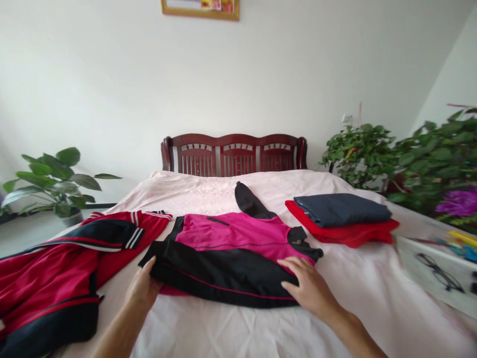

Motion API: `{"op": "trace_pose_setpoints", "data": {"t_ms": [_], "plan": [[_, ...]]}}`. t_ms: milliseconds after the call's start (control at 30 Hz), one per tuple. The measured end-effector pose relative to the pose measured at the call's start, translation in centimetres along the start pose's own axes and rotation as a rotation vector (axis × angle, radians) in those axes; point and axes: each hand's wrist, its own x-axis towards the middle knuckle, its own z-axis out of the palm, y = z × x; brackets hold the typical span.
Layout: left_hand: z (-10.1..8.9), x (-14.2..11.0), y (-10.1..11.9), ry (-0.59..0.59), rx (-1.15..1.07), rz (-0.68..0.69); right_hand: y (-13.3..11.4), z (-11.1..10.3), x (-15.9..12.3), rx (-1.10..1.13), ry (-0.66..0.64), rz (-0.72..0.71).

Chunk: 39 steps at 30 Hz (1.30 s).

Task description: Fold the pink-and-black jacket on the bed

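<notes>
A pink and black zip jacket (231,248) lies spread on the pale pink bed sheet (231,328), its lower black part folded up and its dark hood pointing away from me. My left hand (143,286) is shut on the fold's left end. My right hand (307,283) grips the fold's right side, with fingers across the pink fabric. To the left lies a red and black tracksuit jacket (48,293) with striped cuffs. A folded navy garment (341,209) sits on a folded red garment (343,233) at the right.
A dark red wooden headboard (234,154) stands at the bed's far end. Leafy potted plants (417,159) crowd the right side, and another plant (55,181) stands at the left. A white box (436,278) with glasses on its side sits at the bed's right edge.
</notes>
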Motion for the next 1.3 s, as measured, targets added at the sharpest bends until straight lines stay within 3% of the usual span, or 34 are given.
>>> {"op": "trace_pose_setpoints", "data": {"t_ms": [100,167,300,467,600,700,833,900,1033,1100,1233,1300], "plan": [[-0.5,0.0,0.9,0.085,0.099,-0.018,-0.6,-0.8,-1.8,-0.046,-0.017,-0.063],[-0.3,-0.4,1.8,0.068,0.109,-0.053,-0.6,-0.8,-3.1,-0.088,-0.083,-0.102],[1.8,-1.4,3.9,-0.082,-0.18,-0.145,0.1,0.5,-4.6,-0.175,-0.136,-0.11],[5.4,-2.8,6.1,-0.199,-0.446,-0.176,0.9,1.6,-3.8,-0.297,-0.007,-0.071],[6.4,-3.2,6.6,-0.248,-0.511,-0.178,2.1,0.4,-2.4,-0.28,0.027,0.079],[5.2,-2.4,5.2,-0.234,-0.478,-0.158,3.3,-0.7,-1.0,-0.245,0.027,0.242],[2.0,-1.0,2.2,-0.083,-0.32,-0.167,4.8,-0.3,-0.1,-0.246,-0.083,0.317],[0.6,-0.5,1.2,-0.031,-0.211,-0.184,5.3,0.4,-0.2,-0.254,-0.074,0.303],[-0.6,-0.4,1.4,-0.044,0.068,-0.123,5.8,1.2,-0.5,-0.277,-0.043,0.27],[-0.6,-0.2,2.0,-0.045,0.3,0.007,5.6,1.0,-0.3,-0.299,-0.044,0.277],[-0.4,1.2,2.4,-0.047,0.828,0.393,5.1,0.5,0.1,-0.345,-0.044,0.259],[-0.4,2.0,2.2,-0.054,0.945,0.487,5.2,0.7,0.0,-0.343,-0.02,0.251]]}}
